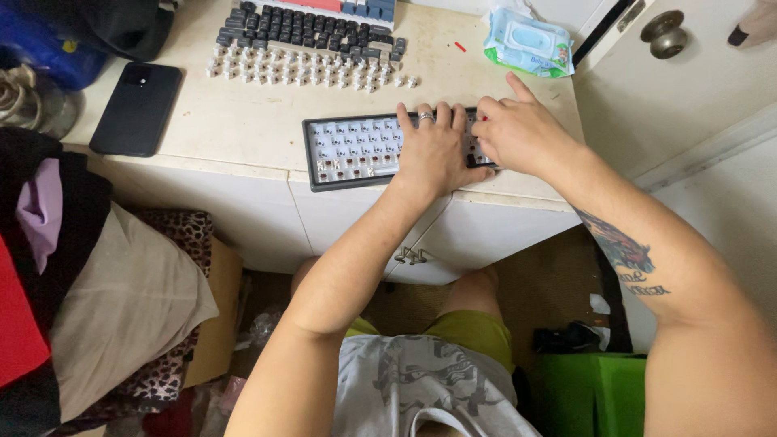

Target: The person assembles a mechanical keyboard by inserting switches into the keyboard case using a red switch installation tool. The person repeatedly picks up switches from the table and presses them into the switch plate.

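Note:
A bare keyboard frame (348, 150), black-edged with rows of pale switches and no caps, lies at the front edge of the cream counter (235, 121). My left hand (433, 150), a ring on one finger, rests flat on the frame's right half. My right hand (518, 129) sits at the frame's right end, fingers bent down onto the switches and index finger raised; whether it pinches a switch is hidden. Behind the frame lie several loose white switches (312, 69) and rows of dark keycaps (312, 28).
A black phone (137, 107) lies face down at the counter's left. A pack of wet wipes (526, 42) sits at the back right, next to a white door with a round knob (664, 34). Piled clothes (89, 291) fill the left; a green box (591, 396) stands below right.

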